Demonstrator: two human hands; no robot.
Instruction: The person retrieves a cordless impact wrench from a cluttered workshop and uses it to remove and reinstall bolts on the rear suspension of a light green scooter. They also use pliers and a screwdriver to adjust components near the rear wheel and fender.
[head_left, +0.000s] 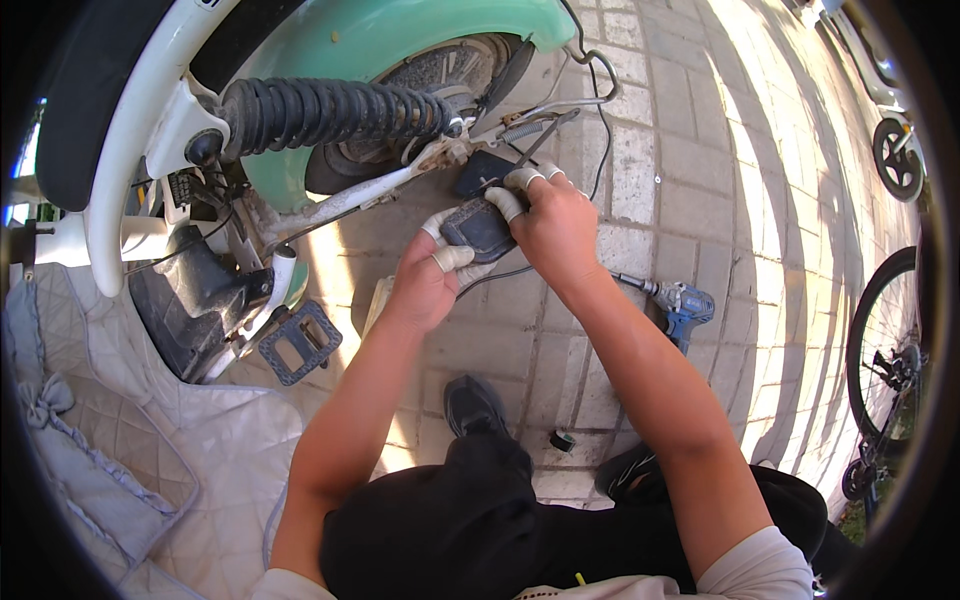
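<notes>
My left hand (430, 270), with pale coverings on its fingertips, grips a dusty dark rounded rectangular part (478, 228) from the left. My right hand (550, 225), similarly covered at the fingertips, is closed at that part's upper right edge, beside a second black flat piece (478, 175); exactly what its fingers pinch is partly hidden. Both hands are below the rear of a white scooter-like vehicle with a mint-green fender (285, 55), a black coiled shock absorber (330, 118) and a white tube (345, 203). A black cable runs past my hands.
A blue cordless drill (685, 310) lies on the paving (685, 160) at right, with a small dark roll (563, 440) near my foot. A pedal (300, 343) juts out at left above a quilted grey cloth (120, 420). Bicycle wheels (870, 340) stand along the right edge.
</notes>
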